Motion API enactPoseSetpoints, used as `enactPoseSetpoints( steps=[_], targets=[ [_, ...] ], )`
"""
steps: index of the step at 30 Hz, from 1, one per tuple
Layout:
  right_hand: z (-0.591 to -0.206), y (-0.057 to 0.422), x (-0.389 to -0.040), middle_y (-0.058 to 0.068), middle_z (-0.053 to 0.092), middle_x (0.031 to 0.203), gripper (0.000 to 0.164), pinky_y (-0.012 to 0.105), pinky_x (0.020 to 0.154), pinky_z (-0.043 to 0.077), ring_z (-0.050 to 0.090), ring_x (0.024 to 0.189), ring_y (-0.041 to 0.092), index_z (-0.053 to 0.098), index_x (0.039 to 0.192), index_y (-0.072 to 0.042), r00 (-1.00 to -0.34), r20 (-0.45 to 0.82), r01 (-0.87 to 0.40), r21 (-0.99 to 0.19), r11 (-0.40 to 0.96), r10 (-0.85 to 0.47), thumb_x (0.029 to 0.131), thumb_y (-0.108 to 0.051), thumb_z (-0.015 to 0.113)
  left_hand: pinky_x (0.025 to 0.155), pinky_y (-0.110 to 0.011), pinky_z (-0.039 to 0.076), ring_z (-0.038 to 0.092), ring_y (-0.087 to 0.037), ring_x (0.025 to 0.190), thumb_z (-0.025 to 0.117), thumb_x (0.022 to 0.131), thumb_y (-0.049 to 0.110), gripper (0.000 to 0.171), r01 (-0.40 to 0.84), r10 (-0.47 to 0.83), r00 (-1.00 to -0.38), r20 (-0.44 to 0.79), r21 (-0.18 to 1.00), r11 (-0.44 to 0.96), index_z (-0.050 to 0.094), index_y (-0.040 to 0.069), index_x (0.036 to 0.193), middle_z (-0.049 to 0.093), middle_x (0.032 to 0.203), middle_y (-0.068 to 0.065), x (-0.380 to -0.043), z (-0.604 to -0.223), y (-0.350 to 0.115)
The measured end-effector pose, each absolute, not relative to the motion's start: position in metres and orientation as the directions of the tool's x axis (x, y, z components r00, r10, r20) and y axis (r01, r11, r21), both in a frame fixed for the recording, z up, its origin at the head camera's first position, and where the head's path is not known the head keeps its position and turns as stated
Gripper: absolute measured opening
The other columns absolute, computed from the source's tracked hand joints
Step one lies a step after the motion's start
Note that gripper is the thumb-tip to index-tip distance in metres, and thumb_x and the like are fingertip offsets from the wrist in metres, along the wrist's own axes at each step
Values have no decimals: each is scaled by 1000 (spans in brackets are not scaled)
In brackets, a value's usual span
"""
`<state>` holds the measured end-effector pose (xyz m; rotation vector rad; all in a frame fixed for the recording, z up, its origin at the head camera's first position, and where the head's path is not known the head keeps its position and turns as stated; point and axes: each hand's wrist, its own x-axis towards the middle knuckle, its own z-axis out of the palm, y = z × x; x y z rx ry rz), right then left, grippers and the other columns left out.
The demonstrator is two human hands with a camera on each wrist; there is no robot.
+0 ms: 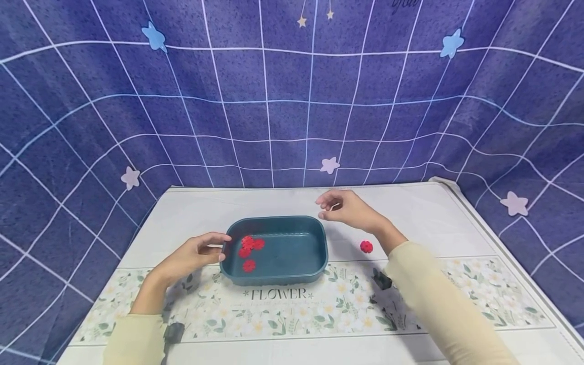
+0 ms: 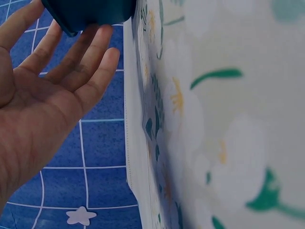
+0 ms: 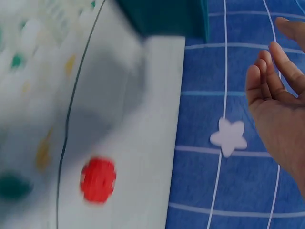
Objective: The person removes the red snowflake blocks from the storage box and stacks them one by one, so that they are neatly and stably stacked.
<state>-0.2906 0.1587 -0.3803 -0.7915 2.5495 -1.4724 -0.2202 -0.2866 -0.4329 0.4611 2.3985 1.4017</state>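
Tray: dark teal, rounded corners, set on the white and flower-printed table cover [image 1: 191, 215], middle of the scene; tray wall [image 1: 292, 279] on the near side stands just beyond the word FLOWER.
Red pieces in tray: at least four, small and notched, all in the left part; a cluster [image 1: 247, 243] towards the far side, partly overlapping, exact count unclear; a single piece [image 1: 249, 265] nearer.
Loose red piece [image 1: 366, 247]: one, on the cover to the right of the tray, apart from it, near the right wrist.
Left hand [image 1: 193, 257]: fingers spread and nearly straight, thumb apart; appears to touch the tray's left end from outside; no firm hold seen.
Right hand [image 1: 344, 207]: fingers loosely bent, gap between thumb and fingertips; nothing visible in it; raised beyond the tray's far right corner.
Hazard, tray: could slide right if the left fingers push without a counter-hold.
Hazard, loose piece: could be swept nearer or farther right by the right sleeve [image 1: 438, 299] or wrist, should the forearm drop low; being small and flat-looking, it could also slip from a fingertip pinch.
Hazard, cluster: overlapping pieces could shift if the tray is jolted.
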Motion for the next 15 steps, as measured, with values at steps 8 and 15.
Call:
enactPoseSetpoints(
  steps=[8,15],
  targets=[
    [-375,123,-291,10,69,105,31,28,83,57,63,97,19,71,119,-10,-823,145,-388,-850,357,-549,89,-11,78,107,-45,56,49,-46,142,70,100,27,55,118,431,-896,-112,873,473,51,9,148,47,157,-20,-220,-431,-287],
    [-372,95,-292,21,68,113,33,38,97,58,64,99,20,69,121,-7,-773,123,-418,-837,354,-622,89,-11,77,105,-41,58,49,-46,142,69,101,25,55,125,432,-896,-104,874,470,50,7,149,47,157,-20,-218,-432,-286]
  ],
)
